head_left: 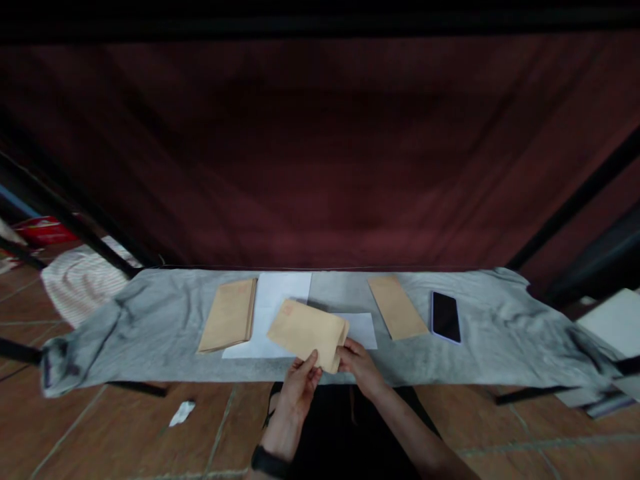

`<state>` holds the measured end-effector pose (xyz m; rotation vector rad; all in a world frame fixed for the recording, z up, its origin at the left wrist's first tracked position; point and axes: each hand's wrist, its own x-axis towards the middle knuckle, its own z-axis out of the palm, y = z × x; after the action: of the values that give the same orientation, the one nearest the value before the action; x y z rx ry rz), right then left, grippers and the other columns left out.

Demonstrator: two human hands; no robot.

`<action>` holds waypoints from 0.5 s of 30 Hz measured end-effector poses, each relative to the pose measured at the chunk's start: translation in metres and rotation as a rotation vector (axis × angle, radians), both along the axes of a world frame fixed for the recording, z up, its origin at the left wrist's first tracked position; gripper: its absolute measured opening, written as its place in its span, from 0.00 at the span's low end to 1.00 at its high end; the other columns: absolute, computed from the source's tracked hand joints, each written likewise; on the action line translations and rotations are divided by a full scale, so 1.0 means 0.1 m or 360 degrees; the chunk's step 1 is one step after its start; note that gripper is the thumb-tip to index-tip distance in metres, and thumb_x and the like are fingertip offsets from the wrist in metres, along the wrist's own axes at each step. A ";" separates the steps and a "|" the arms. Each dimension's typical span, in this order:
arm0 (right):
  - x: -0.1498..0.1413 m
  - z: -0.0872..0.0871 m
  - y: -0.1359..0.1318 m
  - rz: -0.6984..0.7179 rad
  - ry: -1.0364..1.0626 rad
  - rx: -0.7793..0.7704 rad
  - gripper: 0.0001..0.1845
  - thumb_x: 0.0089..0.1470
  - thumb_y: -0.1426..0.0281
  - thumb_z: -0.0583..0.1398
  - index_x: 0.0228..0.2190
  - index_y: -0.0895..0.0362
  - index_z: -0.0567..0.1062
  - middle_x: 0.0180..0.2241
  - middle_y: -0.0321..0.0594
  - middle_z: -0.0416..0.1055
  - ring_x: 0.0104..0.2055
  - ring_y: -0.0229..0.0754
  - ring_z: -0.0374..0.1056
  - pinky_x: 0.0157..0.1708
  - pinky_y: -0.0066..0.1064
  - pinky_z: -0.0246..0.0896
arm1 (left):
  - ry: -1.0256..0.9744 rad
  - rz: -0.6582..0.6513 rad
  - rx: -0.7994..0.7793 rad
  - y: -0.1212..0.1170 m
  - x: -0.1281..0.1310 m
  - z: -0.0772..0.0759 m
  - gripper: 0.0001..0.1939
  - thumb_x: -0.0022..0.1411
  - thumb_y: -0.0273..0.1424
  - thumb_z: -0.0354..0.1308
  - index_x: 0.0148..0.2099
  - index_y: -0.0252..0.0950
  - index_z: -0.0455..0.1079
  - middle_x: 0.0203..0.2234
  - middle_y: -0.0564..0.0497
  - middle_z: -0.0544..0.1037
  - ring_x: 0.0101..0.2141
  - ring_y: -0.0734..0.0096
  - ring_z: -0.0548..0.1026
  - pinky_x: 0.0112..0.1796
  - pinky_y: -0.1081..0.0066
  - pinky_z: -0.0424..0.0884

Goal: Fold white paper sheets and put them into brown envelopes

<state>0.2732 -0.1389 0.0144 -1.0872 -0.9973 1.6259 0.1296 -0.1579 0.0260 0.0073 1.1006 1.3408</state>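
Both hands hold one brown envelope (306,331) just above the near edge of a table covered by a grey cloth (150,320). My left hand (300,383) grips the envelope's near edge with closed fingers. My right hand (356,361) pinches its right end. Under and behind the envelope lie white paper sheets (280,293), and a smaller white sheet (363,329) shows at its right. A stack of brown envelopes (229,313) rests to the left. A single brown envelope (397,307) lies to the right.
A black phone (445,317) lies face up right of the single envelope. A dark red curtain (320,153) hangs behind the table. Striped cloth (80,280) and a red item (45,230) sit at the left on the tiled floor, with a scrap of white paper (181,413).
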 end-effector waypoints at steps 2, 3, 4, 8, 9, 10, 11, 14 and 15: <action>0.01 0.00 0.00 -0.0036 0.0044 -0.0066 0.28 0.43 0.46 0.66 0.38 0.54 0.79 0.32 0.39 0.79 0.33 0.48 0.75 0.33 0.38 0.71 | -0.0016 -0.0043 -0.0002 -0.02 0.04 -0.03 0.17 0.50 0.15 0.69 0.24 0.36 0.65 0.20 0.57 0.77 0.18 0.81 0.73 0.23 0.80 0.72; 0.01 0.00 0.01 -0.0044 0.0063 -0.0081 0.28 0.43 0.47 0.66 0.39 0.54 0.78 0.33 0.39 0.79 0.32 0.47 0.75 0.32 0.37 0.70 | -0.0017 -0.0067 0.0009 -0.03 0.07 -0.04 0.16 0.50 0.15 0.69 0.25 0.36 0.66 0.21 0.56 0.78 0.18 0.80 0.74 0.24 0.80 0.72; 0.02 -0.02 0.03 -0.0053 0.0045 -0.0068 0.27 0.43 0.48 0.66 0.40 0.54 0.78 0.33 0.39 0.79 0.32 0.46 0.75 0.31 0.36 0.70 | -0.0010 -0.0089 0.0024 -0.04 0.09 -0.07 0.15 0.50 0.16 0.69 0.26 0.36 0.67 0.22 0.56 0.78 0.19 0.80 0.74 0.24 0.80 0.73; 0.12 -0.14 0.13 -0.0189 -0.0227 0.0182 0.23 0.47 0.50 0.64 0.36 0.55 0.78 0.31 0.38 0.78 0.33 0.45 0.73 0.35 0.37 0.69 | 0.0195 -0.0355 0.0038 -0.12 0.13 -0.19 0.11 0.52 0.27 0.72 0.29 0.35 0.70 0.22 0.53 0.78 0.22 0.76 0.76 0.26 0.78 0.73; 0.17 -0.18 0.15 -0.0228 -0.0279 0.0232 0.22 0.48 0.50 0.63 0.36 0.55 0.78 0.32 0.38 0.79 0.34 0.45 0.73 0.38 0.37 0.69 | 0.0316 -0.0513 0.0048 -0.15 0.14 -0.21 0.11 0.53 0.31 0.71 0.30 0.35 0.71 0.22 0.51 0.79 0.23 0.74 0.77 0.25 0.77 0.72; 0.21 -0.21 0.17 -0.0253 -0.0309 0.0260 0.22 0.49 0.50 0.63 0.36 0.54 0.78 0.33 0.38 0.79 0.36 0.46 0.73 0.40 0.37 0.69 | 0.0478 -0.0688 0.0077 -0.17 0.15 -0.23 0.12 0.55 0.36 0.70 0.30 0.36 0.72 0.22 0.51 0.78 0.23 0.72 0.77 0.25 0.76 0.72; 0.26 -0.25 0.18 -0.0261 -0.0323 0.0267 0.21 0.49 0.51 0.62 0.37 0.54 0.78 0.35 0.39 0.79 0.37 0.46 0.73 0.42 0.38 0.69 | 0.0689 -0.0852 0.0146 -0.18 0.16 -0.23 0.12 0.57 0.38 0.68 0.30 0.36 0.72 0.21 0.50 0.78 0.23 0.70 0.77 0.24 0.74 0.72; 0.36 -0.32 0.20 -0.0233 -0.0351 0.0269 0.22 0.50 0.50 0.62 0.39 0.53 0.77 0.37 0.40 0.79 0.40 0.48 0.73 0.45 0.39 0.68 | 0.1615 -0.1054 0.0613 -0.18 0.18 -0.15 0.09 0.60 0.38 0.63 0.37 0.37 0.75 0.30 0.46 0.81 0.34 0.60 0.80 0.36 0.64 0.77; 0.39 -0.34 0.19 -0.0215 -0.0357 0.0271 0.22 0.50 0.50 0.62 0.40 0.53 0.77 0.38 0.41 0.79 0.41 0.48 0.73 0.46 0.40 0.68 | 0.1979 -0.1051 0.0806 -0.15 0.18 -0.10 0.11 0.60 0.37 0.64 0.44 0.38 0.75 0.40 0.43 0.81 0.44 0.55 0.79 0.45 0.59 0.76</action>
<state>0.3120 -0.1198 -0.0193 -1.2104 -1.1595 1.3067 0.1473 -0.1730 0.0160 1.6111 1.4925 0.8885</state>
